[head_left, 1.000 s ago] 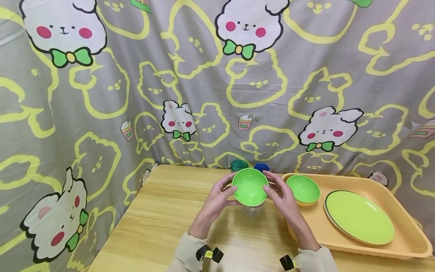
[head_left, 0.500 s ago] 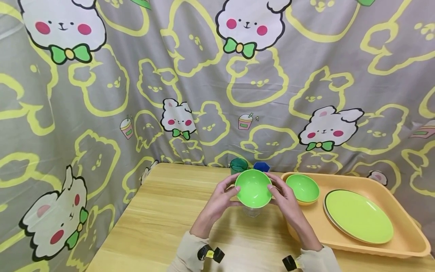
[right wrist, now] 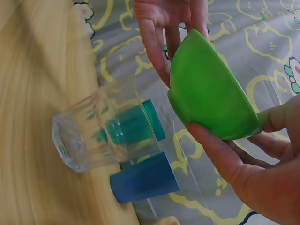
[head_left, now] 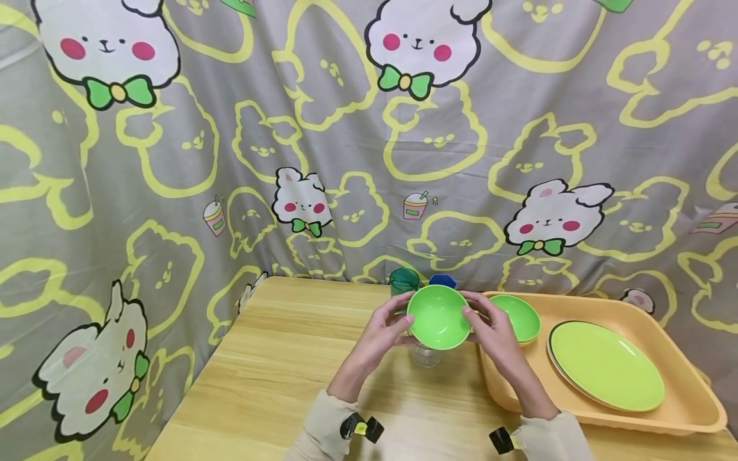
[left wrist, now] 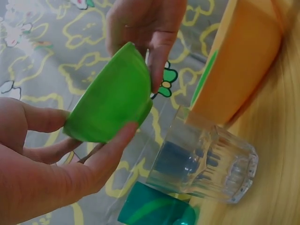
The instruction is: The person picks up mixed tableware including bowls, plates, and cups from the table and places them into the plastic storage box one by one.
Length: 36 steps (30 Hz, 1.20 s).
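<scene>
Held up between both hands is a green bowl (head_left: 439,317), its inside tilted toward the head camera. My left hand (head_left: 379,333) grips its left side, thumb at the rim and fingers beneath, as the left wrist view also shows of the bowl (left wrist: 112,98). On the opposite side my right hand (head_left: 493,328) holds it the same way, thumb on the rim. Below and behind the bowl stands a clear glass (head_left: 426,356), partly hidden in the head view; the right wrist view shows the whole glass (right wrist: 101,126) upright on the table, apart from the bowl.
An orange tray (head_left: 692,390) on the right bears another green bowl (head_left: 521,318) and a yellow-green plate (head_left: 608,368). A teal cup (head_left: 403,280) and a blue cup (head_left: 442,280) stand at the wooden table's (head_left: 277,346) back edge, before a patterned curtain (head_left: 346,147).
Both hands have shifted slightly to the right, carrying the green bowl with them. More of the clear glass shows at the bowl's lower left than half a second ago.
</scene>
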### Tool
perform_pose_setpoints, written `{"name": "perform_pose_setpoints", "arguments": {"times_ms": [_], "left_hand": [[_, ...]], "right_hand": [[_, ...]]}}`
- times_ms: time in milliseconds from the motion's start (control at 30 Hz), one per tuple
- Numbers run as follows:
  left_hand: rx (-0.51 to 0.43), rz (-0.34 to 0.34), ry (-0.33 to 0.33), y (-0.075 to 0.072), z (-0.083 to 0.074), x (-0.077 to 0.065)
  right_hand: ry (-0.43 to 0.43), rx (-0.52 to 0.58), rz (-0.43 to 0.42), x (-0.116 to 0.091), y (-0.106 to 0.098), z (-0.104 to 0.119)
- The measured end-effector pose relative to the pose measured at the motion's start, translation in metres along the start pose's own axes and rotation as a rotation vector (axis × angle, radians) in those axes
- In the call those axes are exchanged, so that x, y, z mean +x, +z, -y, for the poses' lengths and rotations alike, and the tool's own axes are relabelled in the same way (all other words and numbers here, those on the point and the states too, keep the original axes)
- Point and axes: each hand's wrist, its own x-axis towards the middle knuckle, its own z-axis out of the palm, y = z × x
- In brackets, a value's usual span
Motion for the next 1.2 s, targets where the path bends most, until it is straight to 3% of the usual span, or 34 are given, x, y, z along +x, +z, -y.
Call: {"name": "perform_pose_setpoints", "arguments": {"times_ms": [133,333,633,900,1200], "left_hand": [[0.062,-0.004,0.054,-0.001,0.003,0.001],[0.205,-0.064,0.122,-0.004,0.008,0.002],[0.377,-0.113,0.220,-0.003,0.025,0.004],[0.462,-0.105,0.192,-0.005,0.037,0.008],[0.466,-0.075,0.156,-0.007,0.053,0.012]], "right_hand": [[0.013,-0.034,-0.030,0.002,-0.010,0.001],[0.003,-0.098,-0.068,0.004,-0.028,0.004],[-0.027,-0.222,-0.151,0.007,-0.045,0.000],[-0.036,-0.311,-0.200,0.011,-0.060,-0.005],[0.006,-0.354,-0.238,0.017,-0.074,-0.011]]}}
